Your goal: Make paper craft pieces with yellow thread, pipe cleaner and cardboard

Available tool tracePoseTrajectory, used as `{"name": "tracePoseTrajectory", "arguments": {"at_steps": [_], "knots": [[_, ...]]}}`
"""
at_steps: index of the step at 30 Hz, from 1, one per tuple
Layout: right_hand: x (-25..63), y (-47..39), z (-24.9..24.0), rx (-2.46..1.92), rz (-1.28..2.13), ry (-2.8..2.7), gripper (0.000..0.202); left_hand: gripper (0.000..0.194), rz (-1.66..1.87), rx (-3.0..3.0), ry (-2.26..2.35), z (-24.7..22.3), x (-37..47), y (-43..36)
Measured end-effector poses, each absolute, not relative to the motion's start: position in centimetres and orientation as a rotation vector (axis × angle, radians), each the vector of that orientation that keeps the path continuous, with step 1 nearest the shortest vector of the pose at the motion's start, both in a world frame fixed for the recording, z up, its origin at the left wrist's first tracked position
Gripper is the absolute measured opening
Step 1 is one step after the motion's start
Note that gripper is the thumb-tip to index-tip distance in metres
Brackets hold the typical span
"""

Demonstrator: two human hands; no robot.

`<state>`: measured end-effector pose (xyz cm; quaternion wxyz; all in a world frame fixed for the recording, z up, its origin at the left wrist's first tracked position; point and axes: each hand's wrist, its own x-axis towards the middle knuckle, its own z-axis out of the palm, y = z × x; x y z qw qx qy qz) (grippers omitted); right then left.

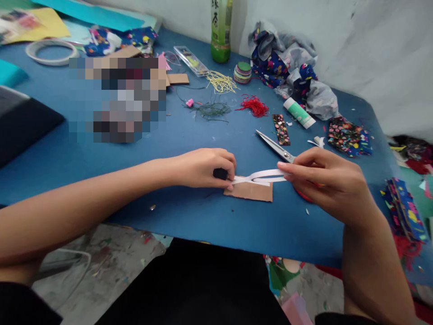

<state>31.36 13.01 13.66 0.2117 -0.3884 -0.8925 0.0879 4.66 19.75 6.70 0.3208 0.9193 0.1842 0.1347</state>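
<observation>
A small brown cardboard rectangle lies flat on the blue table near its front edge. Above its upper edge, a thin white strip stretches between my hands, looped toward the right. Thumb and fingers of my left hand pinch the strip's left end at the cardboard's upper left corner. My right hand pinches the loop's right end between thumb and fingers. Silver scissors lie beside my right hand, their red handle partly hidden under it.
Behind are a glue stick, red threads, yellow strings, a green bottle and crumpled floral fabric. A tape roll lies at the far left. Folded floral pieces sit at right.
</observation>
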Motion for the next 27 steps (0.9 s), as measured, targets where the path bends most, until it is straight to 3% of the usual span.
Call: {"name": "tracePoseTrajectory", "arguments": {"at_steps": [27], "knots": [[32.1,12.8,14.5,-1.112,0.305,-2.546,0.03,0.011,0.461,2.35,0.441,5.8,4.9,19.7]]}}
